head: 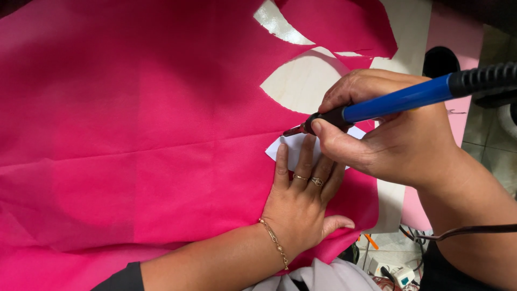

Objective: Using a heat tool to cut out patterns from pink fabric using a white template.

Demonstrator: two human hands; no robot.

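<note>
Fingers (305, 161) of the left hand (299, 202) lie flat, slightly apart, pressing a white template (291, 148) onto pink fabric (134, 134); the right hand (393, 129) is clamped on a blue tool (398, 99), tip at the template's edge.

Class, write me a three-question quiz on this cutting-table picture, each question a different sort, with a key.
1. True or false: the right hand grips a blue-handled, black-collared heated cutting pen.
2. Which does the left hand press flat? A) a white paper template B) a metal ruler C) a wooden block
3. Fill in: the large sheet of bright pink fabric already shows curved ______ near its top edge.

Key: 1 true; 2 A, the white paper template; 3 cut-outs, baring the pale wooden tabletop.
</note>
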